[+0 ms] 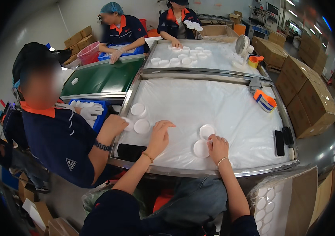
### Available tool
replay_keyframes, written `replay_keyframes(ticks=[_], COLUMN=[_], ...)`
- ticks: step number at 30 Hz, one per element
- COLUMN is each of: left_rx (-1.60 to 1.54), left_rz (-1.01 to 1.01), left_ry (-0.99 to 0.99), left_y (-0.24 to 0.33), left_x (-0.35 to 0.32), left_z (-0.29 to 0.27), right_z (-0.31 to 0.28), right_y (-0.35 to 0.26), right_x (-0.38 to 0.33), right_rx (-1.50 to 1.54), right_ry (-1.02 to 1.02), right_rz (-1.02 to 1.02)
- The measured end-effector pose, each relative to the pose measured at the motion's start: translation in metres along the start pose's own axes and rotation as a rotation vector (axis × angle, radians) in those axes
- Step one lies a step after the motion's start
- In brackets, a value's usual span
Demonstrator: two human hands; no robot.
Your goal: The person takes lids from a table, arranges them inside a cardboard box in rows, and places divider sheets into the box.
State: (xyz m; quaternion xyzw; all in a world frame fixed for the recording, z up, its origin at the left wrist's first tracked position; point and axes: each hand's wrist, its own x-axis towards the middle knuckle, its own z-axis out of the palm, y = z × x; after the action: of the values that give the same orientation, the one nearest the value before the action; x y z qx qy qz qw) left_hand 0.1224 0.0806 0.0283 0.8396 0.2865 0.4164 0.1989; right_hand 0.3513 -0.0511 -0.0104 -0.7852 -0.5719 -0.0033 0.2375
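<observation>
Over the film-covered table, my left hand hovers with its index finger stretched out, holding nothing. My right hand has its fingertips closed on the right edge of a shallow white round lid. Just beyond that, a second white lid lies on the film. Two more lids, one farther and one nearer, rest to the left of my left hand. Beside them a co-worker's hand holds another white disc.
Lower right, an open carton holds rows of white discs. A phone and an orange-and-grey strap lie along the table's right side. A dark flat object is near my left forearm. Two co-workers stand beyond, near a fan.
</observation>
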Motion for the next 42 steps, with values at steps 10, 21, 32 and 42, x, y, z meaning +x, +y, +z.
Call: replay_keyframes(ticks=[10, 21, 32, 42], left_rx=[-0.089, 0.75, 0.794, 0.777], left_rz=[-0.049, -0.563, -0.505, -0.608], left_ry=[-0.142, 0.061, 0.096, 0.095], left_y=[0.014, -0.11, -0.128, -0.166], left_x=[-0.012, 0.005, 0.026, 0.039], left_z=[-0.008, 0.001, 0.005, 0.032], right_z=[-0.006, 0.005, 0.0, 0.001], right_y=[-0.005, 0.016, 0.003, -0.007], right_x=[0.004, 0.003, 0.005, 0.004], right_rx=[0.04, 0.126, 0.194, 0.207], right_ry=[-0.088, 0.045, -0.059, -0.077], right_rz=[0.015, -0.068, -0.017, -0.008])
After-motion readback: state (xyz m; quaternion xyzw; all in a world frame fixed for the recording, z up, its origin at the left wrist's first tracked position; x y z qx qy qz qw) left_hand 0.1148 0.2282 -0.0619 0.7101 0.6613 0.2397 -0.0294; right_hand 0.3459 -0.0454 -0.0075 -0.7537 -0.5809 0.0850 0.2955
